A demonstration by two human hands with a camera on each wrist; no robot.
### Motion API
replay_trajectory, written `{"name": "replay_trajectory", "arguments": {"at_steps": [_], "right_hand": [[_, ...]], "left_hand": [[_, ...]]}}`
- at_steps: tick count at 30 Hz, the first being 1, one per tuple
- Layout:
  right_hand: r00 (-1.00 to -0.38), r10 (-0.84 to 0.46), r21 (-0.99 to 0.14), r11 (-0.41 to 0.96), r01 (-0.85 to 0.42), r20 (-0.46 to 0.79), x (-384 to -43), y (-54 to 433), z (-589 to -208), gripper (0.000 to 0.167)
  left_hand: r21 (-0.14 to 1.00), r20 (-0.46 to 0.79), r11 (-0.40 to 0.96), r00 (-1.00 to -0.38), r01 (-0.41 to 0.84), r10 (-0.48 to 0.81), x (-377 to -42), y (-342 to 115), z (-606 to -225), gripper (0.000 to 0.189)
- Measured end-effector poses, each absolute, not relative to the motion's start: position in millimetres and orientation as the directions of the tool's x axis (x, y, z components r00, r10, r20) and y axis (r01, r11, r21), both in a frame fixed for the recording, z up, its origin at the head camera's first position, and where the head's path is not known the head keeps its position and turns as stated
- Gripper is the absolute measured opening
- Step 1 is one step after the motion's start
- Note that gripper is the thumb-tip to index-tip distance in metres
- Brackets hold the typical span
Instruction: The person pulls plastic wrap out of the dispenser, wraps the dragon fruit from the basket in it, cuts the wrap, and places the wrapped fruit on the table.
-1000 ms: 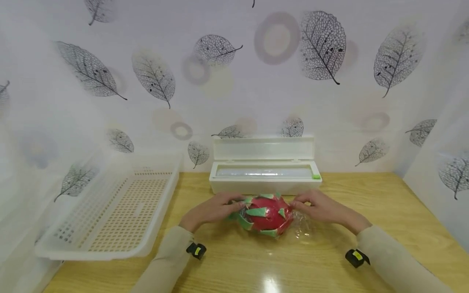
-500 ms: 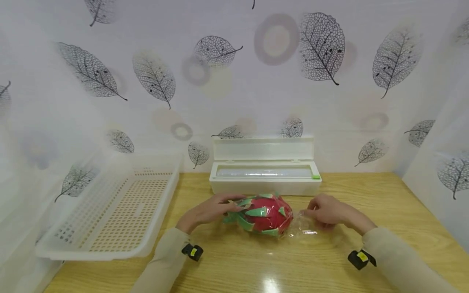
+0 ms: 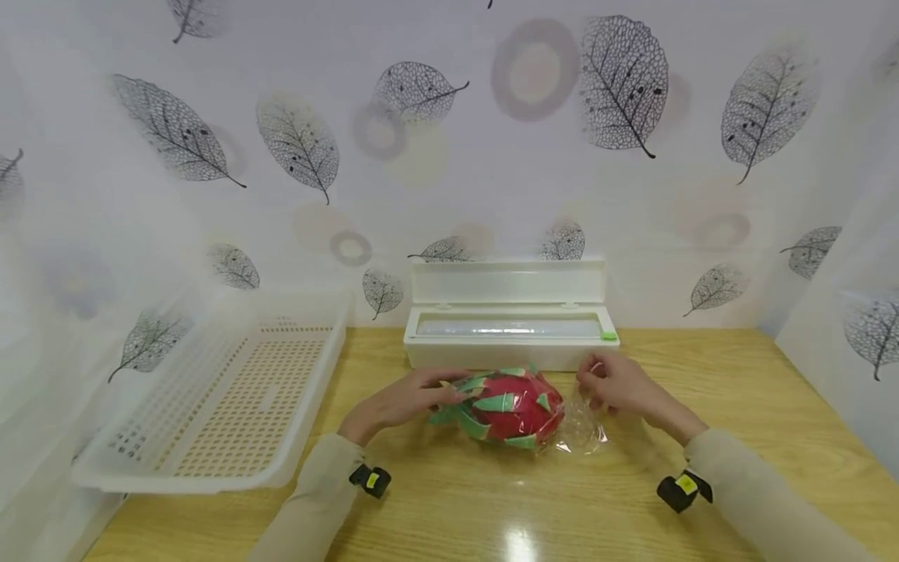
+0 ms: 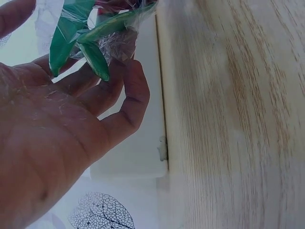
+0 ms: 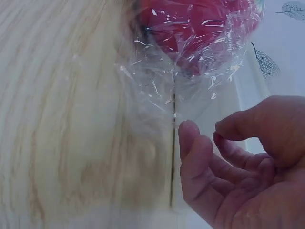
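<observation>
A red dragon fruit [image 3: 516, 410] with green scales lies on the table, covered in clear plastic wrap [image 3: 579, 425] whose loose end spreads out to its right. My left hand [image 3: 414, 402] holds the fruit's leafy left end, thumb on the near side and fingers beyond it; green tips [image 4: 71, 38] show between them in the left wrist view. At the loose wrap, my right hand [image 3: 621, 385] has its fingers loosely bent. In the right wrist view its thumb and fingertips [image 5: 188, 129] are apart, right by the edge of the film [image 5: 147, 90].
Behind the fruit stands a white wrap dispenser box [image 3: 509, 357], lid up, with a roll of film [image 3: 506, 326] inside. To the left is a white perforated basket [image 3: 291, 445]. A leaf-patterned sheet [image 3: 463, 179] hangs behind the wooden table [image 3: 449, 499].
My right hand has drawn away to the right from the fruit, then lifted toward the box. The wrap's loose end has spread out. The left hand has shifted slightly left along the leafy end.
</observation>
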State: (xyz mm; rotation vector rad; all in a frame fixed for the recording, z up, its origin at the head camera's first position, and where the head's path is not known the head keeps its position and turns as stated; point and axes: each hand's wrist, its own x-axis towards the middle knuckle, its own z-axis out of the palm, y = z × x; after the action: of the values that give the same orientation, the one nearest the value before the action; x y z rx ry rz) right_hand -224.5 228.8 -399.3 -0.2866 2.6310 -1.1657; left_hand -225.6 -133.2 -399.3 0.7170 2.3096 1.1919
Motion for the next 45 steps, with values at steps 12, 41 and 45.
{"name": "replay_trajectory", "arguments": {"at_steps": [12, 41, 45], "right_hand": [[-0.755, -0.376, -0.742, 0.636, 0.211, -0.537, -210.5, 264.4, -383.6, 0.064], [-0.913, -0.398, -0.947, 0.319, -0.047, -0.089, -218.8, 218.1, -402.4, 0.042], [-0.871, -0.483, -0.939, 0.334, -0.082, -0.095, -221.6, 224.1, -399.2, 0.050]], "left_hand": [[0.838, -0.141, 0.484, -0.756, 0.253, 0.640, -227.9, -133.2, -399.8, 0.059], [0.805, -0.120, 0.523, -0.787, 0.280, 0.606, -227.9, -130.6, -406.3, 0.046], [0.834, -0.118, 0.504, -0.821, 0.224, 0.559, -230.0, -130.5, -407.6, 0.041]]}}
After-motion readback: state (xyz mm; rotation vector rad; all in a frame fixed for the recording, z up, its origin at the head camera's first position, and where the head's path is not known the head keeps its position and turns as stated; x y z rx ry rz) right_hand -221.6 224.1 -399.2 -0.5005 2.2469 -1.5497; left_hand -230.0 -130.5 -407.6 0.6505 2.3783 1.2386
